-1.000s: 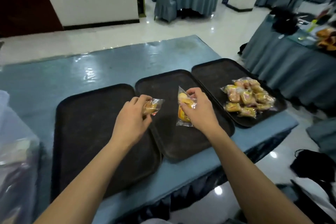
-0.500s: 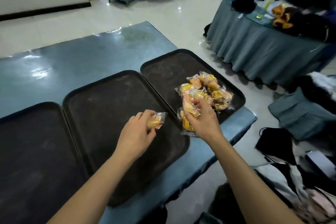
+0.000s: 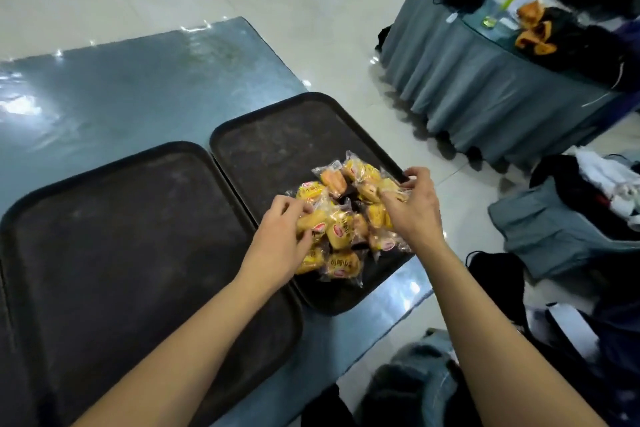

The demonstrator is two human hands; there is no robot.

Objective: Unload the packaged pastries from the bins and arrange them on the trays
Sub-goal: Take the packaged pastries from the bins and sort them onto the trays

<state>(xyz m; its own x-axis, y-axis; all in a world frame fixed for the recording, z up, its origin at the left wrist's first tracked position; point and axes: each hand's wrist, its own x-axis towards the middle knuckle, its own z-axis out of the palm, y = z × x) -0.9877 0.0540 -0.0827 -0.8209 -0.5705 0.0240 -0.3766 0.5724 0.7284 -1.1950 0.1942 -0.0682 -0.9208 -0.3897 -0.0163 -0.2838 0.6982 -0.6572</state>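
Observation:
A heap of yellow packaged pastries [image 3: 341,232] lies on the near right part of the right dark tray [image 3: 277,139]. My left hand [image 3: 280,243] rests at the heap's left side, its fingers curled on a packaged pastry [image 3: 313,220]. My right hand [image 3: 414,204] is at the heap's right side near the tray's rim, fingers pinching a packaged pastry [image 3: 389,189]. The middle dark tray [image 3: 114,236] to the left holds nothing. The bins are out of view.
The trays sit on a blue-covered table [image 3: 121,87] whose near edge runs just below them. A round table with a grey-blue skirt [image 3: 485,80] stands at the right across a strip of white floor. Bags and clothes [image 3: 571,218] lie on the floor at right.
Both hands carried their pastries from above the middle tray rightward to the heap on the right tray. The view swung right, and the left tray dropped out of sight.

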